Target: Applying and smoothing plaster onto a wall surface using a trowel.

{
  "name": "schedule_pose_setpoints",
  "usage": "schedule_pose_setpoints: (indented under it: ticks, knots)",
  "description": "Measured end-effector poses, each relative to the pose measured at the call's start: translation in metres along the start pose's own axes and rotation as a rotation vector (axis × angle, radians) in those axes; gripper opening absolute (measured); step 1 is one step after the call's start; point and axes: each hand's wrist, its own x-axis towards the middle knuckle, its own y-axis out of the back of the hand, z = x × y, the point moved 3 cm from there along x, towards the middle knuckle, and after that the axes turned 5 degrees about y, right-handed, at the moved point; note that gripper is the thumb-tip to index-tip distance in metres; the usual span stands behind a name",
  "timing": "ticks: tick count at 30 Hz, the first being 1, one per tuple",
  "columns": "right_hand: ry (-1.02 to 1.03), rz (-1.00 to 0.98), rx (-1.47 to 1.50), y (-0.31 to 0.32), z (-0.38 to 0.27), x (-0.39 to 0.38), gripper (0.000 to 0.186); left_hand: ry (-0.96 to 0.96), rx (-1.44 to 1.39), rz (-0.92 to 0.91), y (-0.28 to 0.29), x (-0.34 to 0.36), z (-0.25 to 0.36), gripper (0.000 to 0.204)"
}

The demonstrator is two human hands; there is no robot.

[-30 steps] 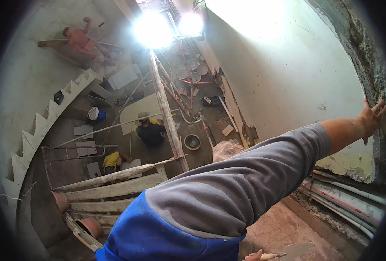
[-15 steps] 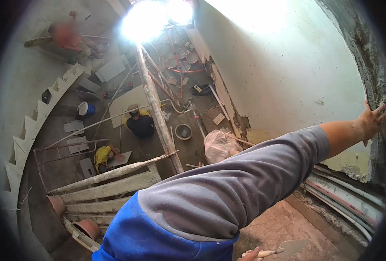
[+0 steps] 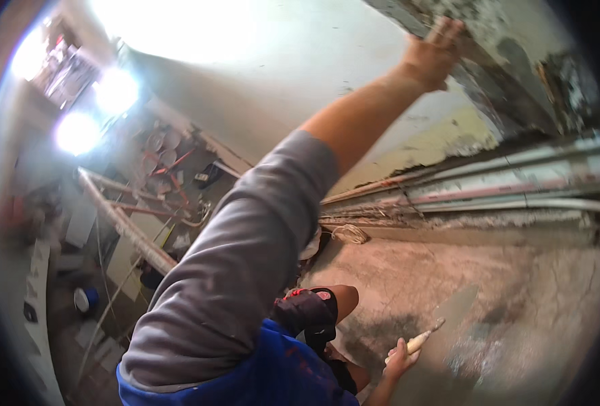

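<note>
My left hand (image 3: pixel 434 53) rests with fingers spread on the rough, cracked plaster edge (image 3: pixel 479 74) of the wall at upper right, its grey-sleeved arm stretched across the view. My right hand (image 3: pixel 400 358), low at right, grips the pale wooden handle (image 3: pixel 418 340) of a trowel. Its broad steel blade (image 3: pixel 457 304) points up and right over a dusty pinkish floor (image 3: pixel 374 271). My bent bare knee (image 3: pixel 344 301) shows beside my blue top.
Pipes (image 3: pixel 489 189) run along the wall base, beside a rope coil (image 3: pixel 350 234). On the lower level at left lie scaffold poles (image 3: pixel 120 220), a blue bucket (image 3: pixel 85 300), panels and a white zigzag stair edge (image 3: pixel 37 304). Bright lamps (image 3: pixel 116 91) glare above; co-workers below are mostly hidden or blurred.
The view has swung toward the wall, shifting the lower level leftward. My left hand appears higher in view, still against the plaster. My right hand and trowel show more fully.
</note>
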Motion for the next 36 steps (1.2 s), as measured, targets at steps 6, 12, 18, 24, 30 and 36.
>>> schedule_pose_setpoints:
  ticks: [6, 12, 18, 24, 30, 36]
  knots:
    - [-0.052, 0.086, 0.133, 0.041, 0.012, -0.008, 0.038, -0.088, -0.101, -0.147, 0.034, 0.027, 0.044, 0.102]
    - [-0.020, 0.013, 0.194, 0.030, 0.026, -0.012, 0.033, -0.284, -0.300, 0.268, -0.018, 0.022, -0.006, 0.106]
    - [0.260, 0.207, -0.099, 0.057, 0.078, -0.004, 0.029, -0.126, -0.158, 0.124, -0.002, 0.010, 0.007, 0.112]
    - [0.035, 0.156, 0.038, 0.065, 0.093, -0.040, 0.036, -0.133, -0.112, 0.055, 0.005, 0.013, 0.021, 0.116]
    - [0.196, 0.236, -0.021, 0.066, 0.098, -0.042, 0.025, -0.271, -0.011, 0.073, 0.018, 0.026, 0.011, 0.119]
    - [0.314, 0.312, -0.027, 0.074, 0.096, -0.046, 0.032, -0.124, 0.126, -0.134, 0.064, 0.048, 0.032, 0.065]
